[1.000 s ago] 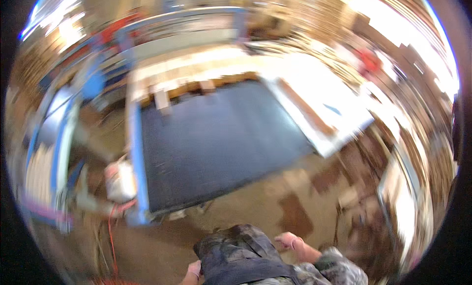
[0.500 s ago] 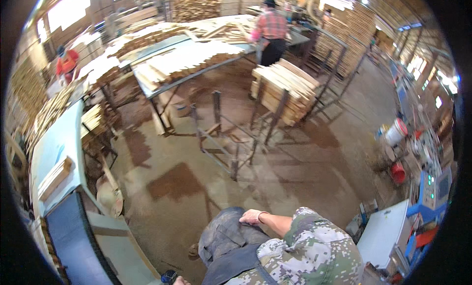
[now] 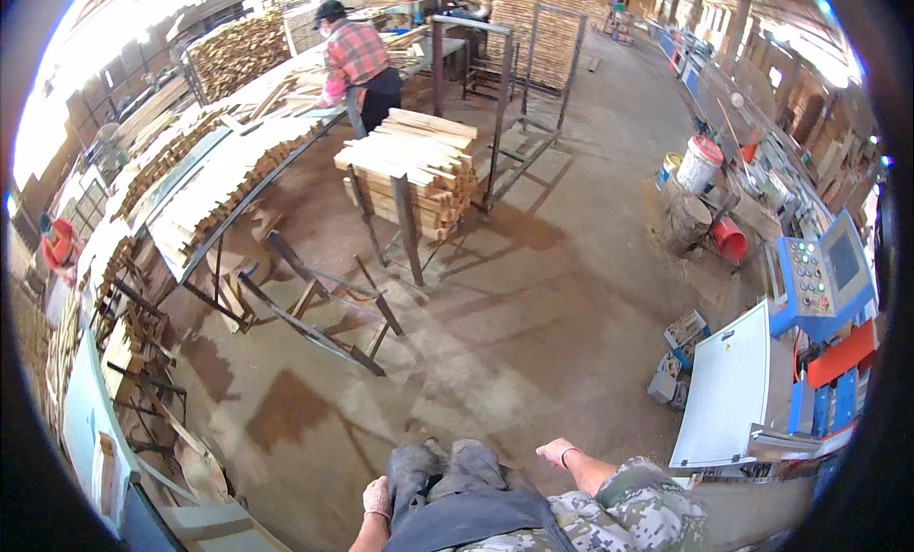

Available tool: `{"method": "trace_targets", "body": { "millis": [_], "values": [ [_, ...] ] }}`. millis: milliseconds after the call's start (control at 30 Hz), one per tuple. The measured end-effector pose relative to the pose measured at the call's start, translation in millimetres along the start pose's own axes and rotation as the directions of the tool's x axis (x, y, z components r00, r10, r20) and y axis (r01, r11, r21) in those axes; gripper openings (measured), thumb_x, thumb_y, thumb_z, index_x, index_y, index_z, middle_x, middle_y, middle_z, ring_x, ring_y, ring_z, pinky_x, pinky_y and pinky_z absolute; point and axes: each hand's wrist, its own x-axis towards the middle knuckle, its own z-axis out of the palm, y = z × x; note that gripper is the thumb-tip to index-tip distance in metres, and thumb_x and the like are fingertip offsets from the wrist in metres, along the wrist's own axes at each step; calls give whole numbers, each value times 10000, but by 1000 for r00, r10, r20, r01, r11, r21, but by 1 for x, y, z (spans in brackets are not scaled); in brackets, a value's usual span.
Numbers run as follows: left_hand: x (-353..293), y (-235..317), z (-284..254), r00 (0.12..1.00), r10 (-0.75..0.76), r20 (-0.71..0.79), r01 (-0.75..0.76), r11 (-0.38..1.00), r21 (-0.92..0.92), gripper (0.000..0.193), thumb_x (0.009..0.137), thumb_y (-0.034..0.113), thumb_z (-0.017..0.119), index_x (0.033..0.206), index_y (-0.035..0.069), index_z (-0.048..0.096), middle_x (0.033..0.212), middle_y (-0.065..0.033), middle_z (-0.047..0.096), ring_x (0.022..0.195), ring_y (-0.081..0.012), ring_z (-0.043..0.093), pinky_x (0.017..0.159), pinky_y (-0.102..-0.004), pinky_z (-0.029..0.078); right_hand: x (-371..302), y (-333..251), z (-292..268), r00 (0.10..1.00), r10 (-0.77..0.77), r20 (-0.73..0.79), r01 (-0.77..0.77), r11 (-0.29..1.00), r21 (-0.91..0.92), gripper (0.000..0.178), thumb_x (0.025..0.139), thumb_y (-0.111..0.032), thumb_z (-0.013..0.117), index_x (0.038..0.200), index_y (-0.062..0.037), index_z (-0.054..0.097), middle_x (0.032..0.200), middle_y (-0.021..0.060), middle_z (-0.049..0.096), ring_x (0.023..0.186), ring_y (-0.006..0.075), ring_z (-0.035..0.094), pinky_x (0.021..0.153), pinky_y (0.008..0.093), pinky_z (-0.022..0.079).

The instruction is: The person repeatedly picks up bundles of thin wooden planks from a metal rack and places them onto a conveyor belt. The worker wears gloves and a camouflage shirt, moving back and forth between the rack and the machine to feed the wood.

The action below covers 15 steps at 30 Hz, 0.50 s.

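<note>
My left hand [image 3: 377,496], in a pale glove, hangs against the left side of my dark trousers [image 3: 413,471]. Its fingers are turned from view and I see nothing in it. On the other side, my right hand [image 3: 556,451], gloved too, is held out over the floor, apart from my thigh. Its fingers look loosely stretched and nothing shows in them. A dark apron [image 3: 476,525] covers my lap, and the camouflage sleeve [image 3: 643,495] is on my right arm. Neither hand touches a workpiece.
Ahead, wooden strips [image 3: 409,166] are stacked between metal posts. A low metal frame [image 3: 314,314] stands left of my path. A co-worker [image 3: 360,66] stands at a long table of slats [image 3: 224,166]. Right are a blue control panel [image 3: 814,276], white cabinet [image 3: 728,385] and buckets [image 3: 700,164].
My view has swung right. My right hand has left my thigh and moved out to the right. My left hand, formerly beside a small dark object at the lower edge, is now against my leg.
</note>
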Motion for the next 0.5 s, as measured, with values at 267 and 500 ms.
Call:
{"method": "trace_targets", "body": {
  "millis": [267, 500],
  "values": [
    [82, 60, 13, 561, 67, 825, -823, -66, 565, 441, 931, 343, 690, 1283, 77, 696, 1245, -193, 746, 1091, -332, 720, 910, -465, 574, 34, -36, -52, 948, -315, -50, 319, 932, 171, 372, 1006, -377, 675, 1172, -58, 768, 1094, 114, 784, 1016, 255, 717, 885, 417, 557],
    [141, 212, 161, 720, 94, 688, -681, 287, 673, 303, 986, 161, 582, 1232, 90, 743, 1232, -180, 752, 1162, -352, 720, 1015, -442, 565, 57, -22, -167, 997, -80, -16, 76, 844, 531, 211, 988, -276, 696, 1054, -80, 738, 944, 30, 740, 867, 218, 717, 742, 393, 555]
  ]
}}
